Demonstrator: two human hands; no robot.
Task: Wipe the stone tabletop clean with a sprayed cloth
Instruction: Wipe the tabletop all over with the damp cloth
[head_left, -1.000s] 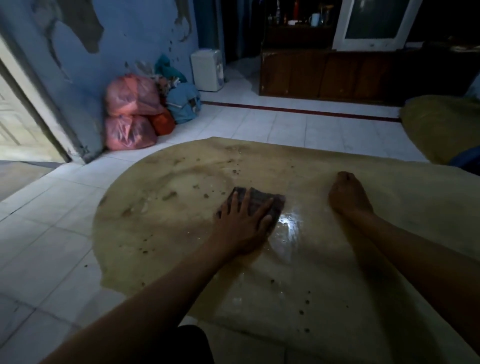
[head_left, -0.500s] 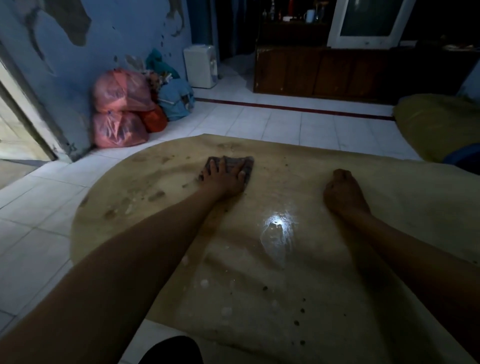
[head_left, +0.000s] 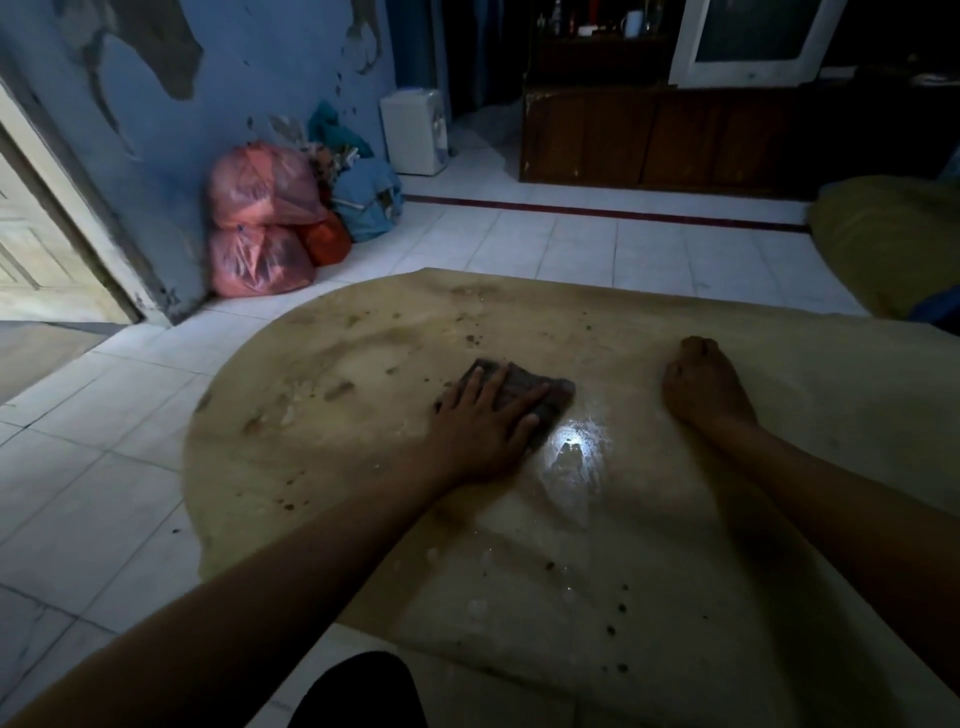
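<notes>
A beige stone tabletop (head_left: 779, 519) fills the lower right, stained and dotted with dark specks, with a wet shiny patch near its middle. My left hand (head_left: 483, 426) lies flat with straight fingers on a dark folded cloth (head_left: 550, 389), pressing it onto the stone left of the wet patch. Further right, my right hand (head_left: 701, 387) rests on the tabletop as a fist, fingers curled and holding nothing.
White floor tiles (head_left: 104, 467) surround the table on the left and far side. Pink plastic bags (head_left: 260, 223) and a blue bag (head_left: 369, 197) lean against the blue wall. A wooden cabinet (head_left: 675, 135) stands at the back, a yellow cushion (head_left: 893, 234) on the right.
My left hand pushed the cloth out to the far side of the table, then drew it back toward me beside the wet patch. The right fist stayed in place.
</notes>
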